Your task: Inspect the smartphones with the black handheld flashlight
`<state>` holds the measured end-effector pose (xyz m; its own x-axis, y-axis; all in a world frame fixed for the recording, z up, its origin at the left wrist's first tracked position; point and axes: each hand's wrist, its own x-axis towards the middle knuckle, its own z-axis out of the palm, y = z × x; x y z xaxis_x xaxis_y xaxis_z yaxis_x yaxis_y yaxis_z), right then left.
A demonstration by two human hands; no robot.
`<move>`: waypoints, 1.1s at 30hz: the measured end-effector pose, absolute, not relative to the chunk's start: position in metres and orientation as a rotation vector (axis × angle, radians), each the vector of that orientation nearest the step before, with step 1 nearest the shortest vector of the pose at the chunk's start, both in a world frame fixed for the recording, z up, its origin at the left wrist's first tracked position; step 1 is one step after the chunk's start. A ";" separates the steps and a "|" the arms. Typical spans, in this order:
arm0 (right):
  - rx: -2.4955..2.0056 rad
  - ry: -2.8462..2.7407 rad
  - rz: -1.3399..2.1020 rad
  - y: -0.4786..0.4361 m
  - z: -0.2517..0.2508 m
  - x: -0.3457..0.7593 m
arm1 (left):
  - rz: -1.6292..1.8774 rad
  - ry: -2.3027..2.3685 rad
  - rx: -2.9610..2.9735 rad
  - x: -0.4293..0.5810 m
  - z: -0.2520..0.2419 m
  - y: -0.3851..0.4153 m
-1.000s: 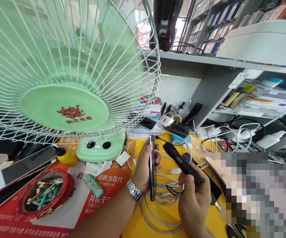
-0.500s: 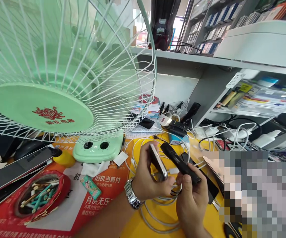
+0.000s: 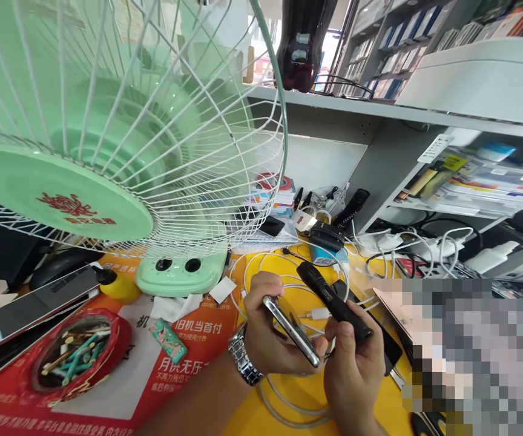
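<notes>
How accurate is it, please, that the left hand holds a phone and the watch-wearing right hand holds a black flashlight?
Not quite: the head view shows the silver watch at the wrist of the left hand, not the right hand. The phone and black flashlight are held as you say.

Phone [image 3: 292,332] in left grip [image 3: 267,344], torch [image 3: 334,303] in right grip [image 3: 355,363]; fan [image 3: 62,194] and bowl [image 3: 120,339] left of both, cables [image 3: 320,313] on bench [image 3: 249,418] beneath.
</notes>
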<state>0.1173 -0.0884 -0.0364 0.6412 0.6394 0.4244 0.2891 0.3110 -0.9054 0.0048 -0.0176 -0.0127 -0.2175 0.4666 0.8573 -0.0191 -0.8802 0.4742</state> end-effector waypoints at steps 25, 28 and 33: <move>-1.201 -0.890 0.372 -0.087 -0.035 0.118 | 1.245 0.534 0.137 -0.005 0.026 -0.005; -1.215 -0.880 0.385 -0.088 -0.036 0.118 | 1.138 0.465 -0.040 -0.009 0.026 -0.004; -1.214 -0.887 0.379 -0.085 -0.036 0.118 | 1.059 0.404 -0.204 -0.012 0.018 -0.001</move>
<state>0.1176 -0.0851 -0.0361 0.6211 0.6832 0.3839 0.1942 0.3404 -0.9200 -0.0118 -0.0008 0.0183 0.4255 0.8033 -0.4167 -0.8769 0.4798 0.0297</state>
